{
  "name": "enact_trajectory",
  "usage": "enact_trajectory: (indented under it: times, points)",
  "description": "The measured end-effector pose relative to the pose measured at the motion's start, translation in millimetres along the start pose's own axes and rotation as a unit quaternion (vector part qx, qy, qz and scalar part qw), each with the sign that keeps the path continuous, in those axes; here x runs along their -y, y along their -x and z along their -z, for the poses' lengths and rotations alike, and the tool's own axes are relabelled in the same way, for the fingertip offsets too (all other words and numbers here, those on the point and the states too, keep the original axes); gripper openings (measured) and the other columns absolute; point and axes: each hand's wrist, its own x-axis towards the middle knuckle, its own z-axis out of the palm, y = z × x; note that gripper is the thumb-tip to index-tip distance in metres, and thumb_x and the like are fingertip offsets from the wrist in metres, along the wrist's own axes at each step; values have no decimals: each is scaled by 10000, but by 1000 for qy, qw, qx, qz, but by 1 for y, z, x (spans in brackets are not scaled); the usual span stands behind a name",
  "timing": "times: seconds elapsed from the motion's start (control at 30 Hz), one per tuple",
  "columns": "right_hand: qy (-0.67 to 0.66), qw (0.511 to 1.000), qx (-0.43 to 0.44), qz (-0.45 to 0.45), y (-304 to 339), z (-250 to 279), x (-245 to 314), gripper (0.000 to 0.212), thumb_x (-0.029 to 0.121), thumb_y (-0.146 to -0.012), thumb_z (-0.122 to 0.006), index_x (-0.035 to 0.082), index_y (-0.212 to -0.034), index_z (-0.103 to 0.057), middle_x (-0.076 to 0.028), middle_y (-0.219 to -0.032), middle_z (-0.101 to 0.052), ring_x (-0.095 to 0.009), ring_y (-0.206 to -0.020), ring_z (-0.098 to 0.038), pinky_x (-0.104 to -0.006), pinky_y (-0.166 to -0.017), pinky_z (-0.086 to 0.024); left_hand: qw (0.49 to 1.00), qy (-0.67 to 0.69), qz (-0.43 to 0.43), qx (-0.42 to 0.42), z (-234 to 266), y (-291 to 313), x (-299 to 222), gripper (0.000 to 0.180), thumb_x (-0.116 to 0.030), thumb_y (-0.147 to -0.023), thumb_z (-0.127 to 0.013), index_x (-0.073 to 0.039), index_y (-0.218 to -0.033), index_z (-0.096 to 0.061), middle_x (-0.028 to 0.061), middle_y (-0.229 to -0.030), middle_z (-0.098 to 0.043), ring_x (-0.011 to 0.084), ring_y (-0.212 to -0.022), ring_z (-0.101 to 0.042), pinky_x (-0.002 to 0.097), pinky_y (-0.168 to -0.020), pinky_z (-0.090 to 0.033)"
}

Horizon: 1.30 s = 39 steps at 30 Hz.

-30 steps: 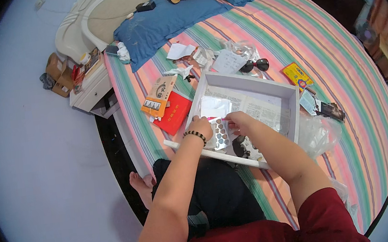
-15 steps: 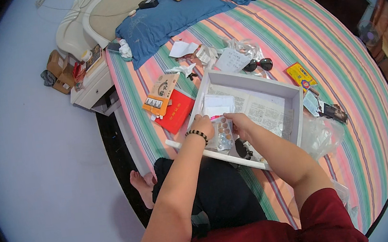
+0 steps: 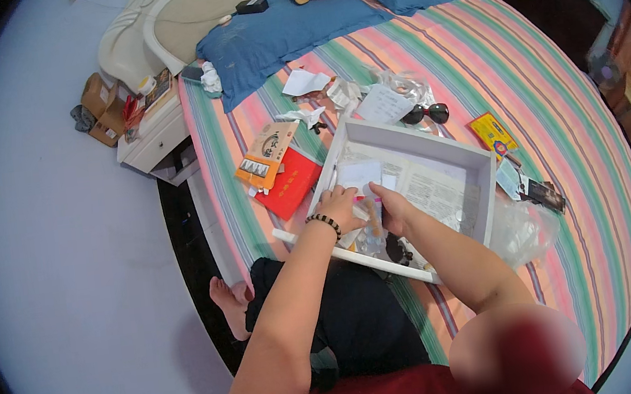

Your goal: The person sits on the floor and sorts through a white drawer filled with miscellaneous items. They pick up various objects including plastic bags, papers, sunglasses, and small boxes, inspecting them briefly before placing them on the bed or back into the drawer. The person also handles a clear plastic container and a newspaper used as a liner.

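Note:
A white drawer [image 3: 416, 137] lies on the bed in front of me, its bottom lined with printed paper. Over its near left part is a small clear plastic bag [image 3: 372, 224] with round brownish pieces inside, blurred now. My left hand [image 3: 343, 208], with a beaded bracelet on the wrist, is at the bag's left side, fingers spread. At the bag's right edge, my right hand [image 3: 394, 210] grips it, though its lower fingers are partly hidden. White paper [image 3: 360, 173] lies just beyond my hands. A dark object [image 3: 397, 249] sits by the drawer's front board.
Left of the drawer are a red booklet [image 3: 292, 186] and an orange-and-tan packet [image 3: 268, 156]. Sunglasses [image 3: 426, 113] and papers [image 3: 384, 103] lie beyond it. To the right are a yellow packet [image 3: 493, 135] and a crumpled clear bag [image 3: 525, 230]. A nightstand [image 3: 156, 143] stands at the left.
My left fingers have gone from a pinch to spread. The bag of round pieces has tilted between my hands. The view has shifted slightly.

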Motion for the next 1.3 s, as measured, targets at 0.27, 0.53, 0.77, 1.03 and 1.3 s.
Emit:
enact_trajectory:
  times: [0.27, 0.53, 0.77, 1.03, 1.3]
  points:
    - [12, 1000, -4, -18, 2, 1, 5, 511, 448, -880, -502, 104, -1254, -445, -124, -1222, -496, -266, -1080, -486, -445, -911, -394, 1000, -21, -22, 6, 2, 1, 7, 534, -295, -673, -742, -82, -1106, -516, 158, -1110, -483, 355, -1114, -428, 402, -938, -384]
    - [6, 1000, 20, -22, -10, 8, 0, 491, 440, -899, -469, 93, -1247, -451, -135, -1197, -513, -276, -1038, -513, -455, -880, -416, 1000, -5, -30, -4, 3, 1, -5, 491, -283, -695, -732, -56, -1081, -530, 168, -1111, -507, 314, -1055, -510, 372, -909, -416]
    - [25, 999, -24, -14, -17, 24, 10, 482, 412, -902, -476, 65, -1237, -458, -138, -1208, -521, -277, -1046, -519, -464, -836, -429, 976, 206, -72, 7, 25, 3, 15, 348, -268, -758, -689, -18, -984, -602, 143, -986, -606, 255, -956, -569, 328, -831, -448]
    - [113, 993, 9, 9, -19, 30, 4, 327, 339, -898, -522, 81, -1099, -532, -66, -991, -591, -198, -825, -564, -356, -615, -434, 916, 400, 15, -23, 46, -2, 37, 285, -208, -817, -661, 3, -1000, -603, 44, -919, -622, 87, -829, -573, 241, -723, -465]
    - [116, 992, -50, -11, -24, 29, 2, 356, 331, -882, -547, 83, -1129, -484, -55, -980, -574, -196, -809, -555, -358, -621, -428, 900, 433, 29, -36, 30, -9, 54, 226, -180, -825, -650, -14, -974, -620, 31, -893, -626, 85, -801, -574, 231, -703, -466]
